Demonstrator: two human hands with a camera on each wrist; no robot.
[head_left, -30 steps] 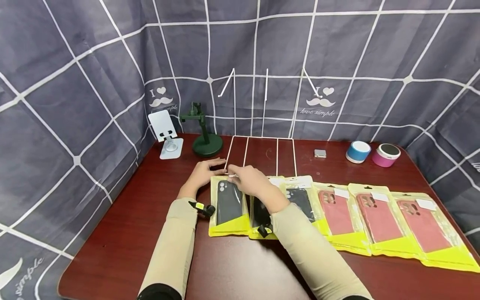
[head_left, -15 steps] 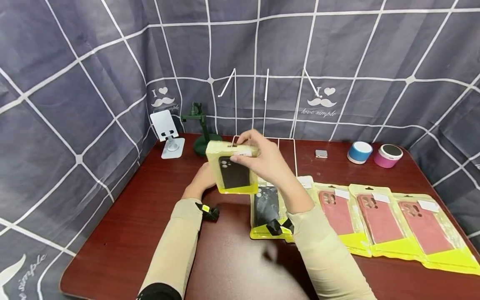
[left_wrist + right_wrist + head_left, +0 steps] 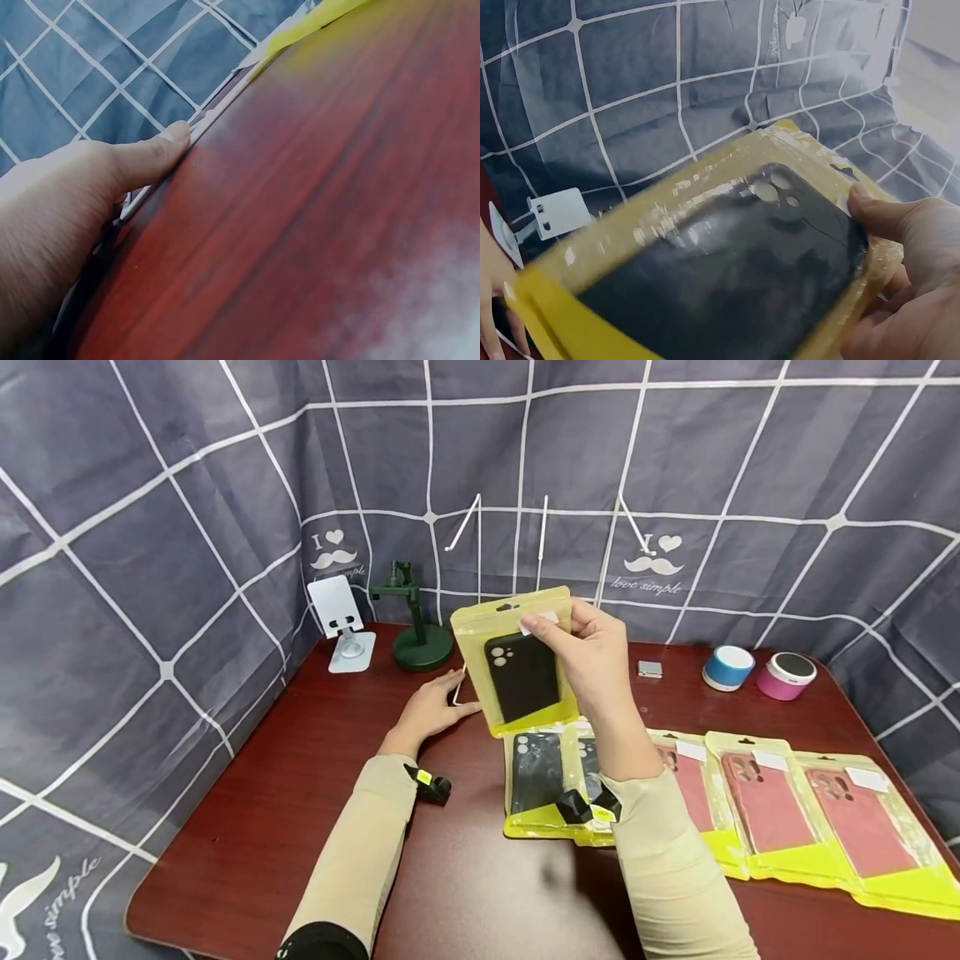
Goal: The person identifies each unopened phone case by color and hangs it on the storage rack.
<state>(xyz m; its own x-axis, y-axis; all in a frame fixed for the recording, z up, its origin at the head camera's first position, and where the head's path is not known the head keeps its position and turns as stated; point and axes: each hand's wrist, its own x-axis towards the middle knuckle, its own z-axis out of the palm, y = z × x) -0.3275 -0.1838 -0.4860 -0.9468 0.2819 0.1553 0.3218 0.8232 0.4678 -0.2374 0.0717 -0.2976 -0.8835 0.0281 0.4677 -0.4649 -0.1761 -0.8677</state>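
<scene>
My right hand (image 3: 600,672) pinches the top right corner of a bagged black phone case (image 3: 522,678), thumb in front. The yellow-bottomed clear bag hangs tilted above the table, its hang hole visible at the top edge. In the right wrist view, the phone case (image 3: 727,262) fills the lower middle. My left hand (image 3: 427,714) rests at the front left corner of a white wire rack (image 3: 463,522). Its straight thumb lies along the base wire in the left wrist view. Several prongs stick out from the rack's top; the raised bag covers part of its base.
Two bagged dark phone cases (image 3: 536,772) overlap in front, with three bagged pink ones (image 3: 768,802) to their right. A white phone stand (image 3: 335,607) and green stand (image 3: 422,647) are back left. A blue speaker (image 3: 727,668) and pink speaker (image 3: 786,677) stand back right.
My right hand has picked the leftmost bagged black phone case off the table, raised it and carried it right, turning it to face me. My left hand stays at the rack's base.
</scene>
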